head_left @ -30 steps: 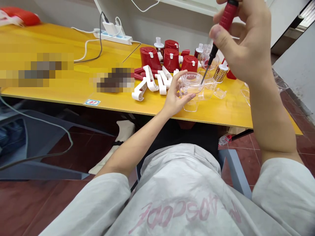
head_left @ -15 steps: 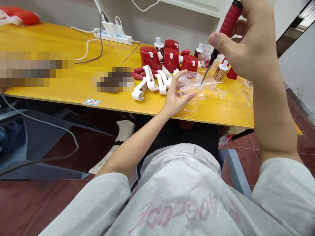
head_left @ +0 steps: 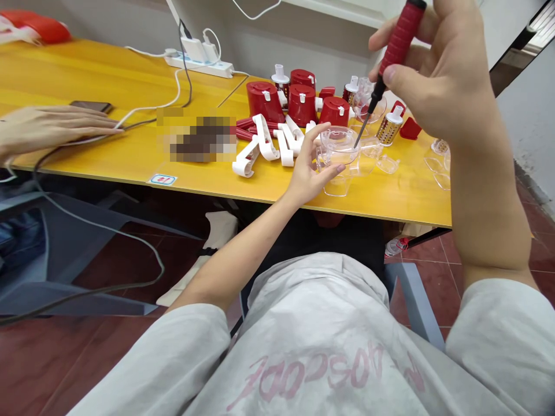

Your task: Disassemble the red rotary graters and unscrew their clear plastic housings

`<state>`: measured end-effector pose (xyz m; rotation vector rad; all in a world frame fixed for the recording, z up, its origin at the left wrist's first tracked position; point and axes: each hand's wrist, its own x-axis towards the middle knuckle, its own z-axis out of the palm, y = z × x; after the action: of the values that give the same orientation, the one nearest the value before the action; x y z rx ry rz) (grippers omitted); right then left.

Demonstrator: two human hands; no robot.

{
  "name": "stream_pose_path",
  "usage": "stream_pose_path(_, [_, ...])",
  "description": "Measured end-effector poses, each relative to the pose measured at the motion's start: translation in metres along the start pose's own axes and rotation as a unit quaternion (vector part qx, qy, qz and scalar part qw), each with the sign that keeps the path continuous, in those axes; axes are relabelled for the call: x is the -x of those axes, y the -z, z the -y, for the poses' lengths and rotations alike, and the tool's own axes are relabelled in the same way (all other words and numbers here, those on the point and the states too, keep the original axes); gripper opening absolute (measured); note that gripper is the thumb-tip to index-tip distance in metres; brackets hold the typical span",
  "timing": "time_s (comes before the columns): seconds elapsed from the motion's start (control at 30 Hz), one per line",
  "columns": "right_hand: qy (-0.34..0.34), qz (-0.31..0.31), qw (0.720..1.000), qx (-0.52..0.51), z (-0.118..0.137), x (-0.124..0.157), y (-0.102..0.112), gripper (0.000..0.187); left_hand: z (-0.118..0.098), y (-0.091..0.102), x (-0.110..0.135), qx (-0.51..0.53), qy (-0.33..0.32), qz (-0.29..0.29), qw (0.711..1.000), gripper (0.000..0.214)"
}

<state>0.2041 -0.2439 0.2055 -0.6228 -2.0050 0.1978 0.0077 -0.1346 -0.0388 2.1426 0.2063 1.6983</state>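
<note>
My right hand grips the red handle of a screwdriver, its thumb along the lower end. The dark shaft slants down and left, and its tip meets or nearly meets the rim of a clear plastic housing. Around the left side of that housing my left hand is closed, thumb in front and fingers behind, steadying it on the yellow table. More clear plastic parts lie just to its right. Whether a screw sits under the tip is too small to tell.
Red plastic cups, white handles and perforated metal drums crowd the table beyond my hands. A power strip with cables lies farther back. At the left, another person's hand rests near a phone.
My right hand has shifted its hold, with fingers loosened and lifted around the screwdriver handle. My left hand stays put. The cables at the left have moved, and the other person's hand is now unblurred.
</note>
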Motion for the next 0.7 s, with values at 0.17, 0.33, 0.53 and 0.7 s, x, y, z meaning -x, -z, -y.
stream_pose_path(0.17, [0.015, 0.003, 1.0, 0.022, 0.004, 0.004, -0.003, 0.052, 0.001, 0.0, 0.001, -0.015, -0.003, -0.004, 1.0, 0.095])
stream_pose_path(0.33, [0.017, -0.004, 0.991, 0.132, 0.012, 0.003, -0.004, 0.055, -0.001, -0.001, 0.0, -0.01, 0.0, -0.005, 1.0, 0.095])
stream_pose_path(0.53, [0.03, -0.001, 0.996, 0.087, -0.001, 0.001, 0.005, 0.077, -0.007, -0.002, 0.0, -0.02, 0.008, -0.022, 1.0, 0.094])
stream_pose_path(0.7, [0.064, -0.039, 0.996, 0.042, -0.002, -0.002, -0.001, 0.056, -0.006, -0.003, 0.001, -0.02, 0.011, -0.022, 0.999, 0.095])
